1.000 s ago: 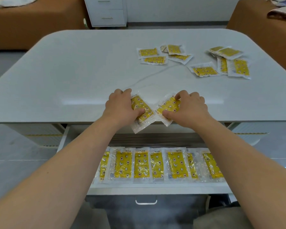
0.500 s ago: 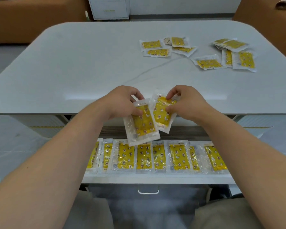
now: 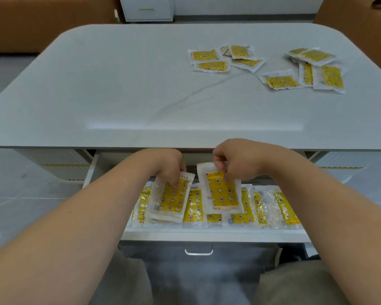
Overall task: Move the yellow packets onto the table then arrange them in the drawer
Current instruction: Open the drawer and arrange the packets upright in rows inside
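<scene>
Both hands have come down from the near edge of the white tabletop (image 3: 119, 95) and now hang over the open white drawer (image 3: 207, 235) at lower centre, each carrying one packet. Noted: the left hand (image 3: 168, 167) pinches the top edge of a flat clear-plastic packet with yellow patterned print (image 3: 169, 201), which hangs upright with a slight tilt. Noted: the right hand (image 3: 235, 164) has its fingers curled and clamped on the top of a second like packet (image 3: 222, 192), just beside the first.

Gripped at the top seam, each packet hangs long side vertical. This is judged to match the row of yellow packets (image 3: 286, 209) already overlapped side by side in the drawer. Further loose yellow packets (image 3: 279, 81) lie scattered on the table at upper right, so arranging is judged part done.
</scene>
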Motion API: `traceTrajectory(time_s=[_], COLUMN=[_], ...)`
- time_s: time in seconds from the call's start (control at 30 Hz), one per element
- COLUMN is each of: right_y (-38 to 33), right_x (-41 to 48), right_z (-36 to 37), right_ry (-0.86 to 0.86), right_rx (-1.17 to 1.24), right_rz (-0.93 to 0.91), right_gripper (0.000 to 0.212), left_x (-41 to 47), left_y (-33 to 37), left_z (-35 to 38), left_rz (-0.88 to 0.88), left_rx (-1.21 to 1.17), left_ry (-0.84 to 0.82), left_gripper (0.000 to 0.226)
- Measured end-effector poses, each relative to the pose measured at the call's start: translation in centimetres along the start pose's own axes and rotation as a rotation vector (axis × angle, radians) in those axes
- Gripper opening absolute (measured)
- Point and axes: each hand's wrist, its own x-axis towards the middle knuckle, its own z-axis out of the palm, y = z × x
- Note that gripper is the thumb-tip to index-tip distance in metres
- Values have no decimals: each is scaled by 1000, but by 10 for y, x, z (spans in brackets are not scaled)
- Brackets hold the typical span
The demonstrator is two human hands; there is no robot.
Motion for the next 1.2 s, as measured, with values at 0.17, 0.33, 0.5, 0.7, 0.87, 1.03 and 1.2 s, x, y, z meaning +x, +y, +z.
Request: traceTrajectory(time_s=[0.17, 0.33, 0.5, 0.7, 0.87, 1.03, 1.2], right_y=[8, 15, 17, 17, 19, 21, 13], right_x=[3, 13, 24, 30, 36, 44, 41], right_z=[13, 29, 46, 58, 69, 79, 60], right_ry=[-94, -113, -149, -144, -142, -117, -150], right_rx=[-87, -72, -29, -34, -165, -309, -328], right_rz=[60, 89, 86, 77, 87, 71, 89], right_gripper=[21, 24, 27, 30, 28, 26, 41], left_x=[14, 22, 25, 25, 25, 23, 16], left_y=[0, 1, -3, -7, -6, -3, 8], left_z=[16, 30, 43, 47, 49, 48, 36], left_rz=[35, 44, 18, 51, 56, 50, 35], left_rx=[-75, -91, 10, 22, 23, 90, 196], left_ry=[-55, -22, 87, 142, 155, 163, 191], left_gripper=[38, 42, 46, 43, 48, 54, 53])
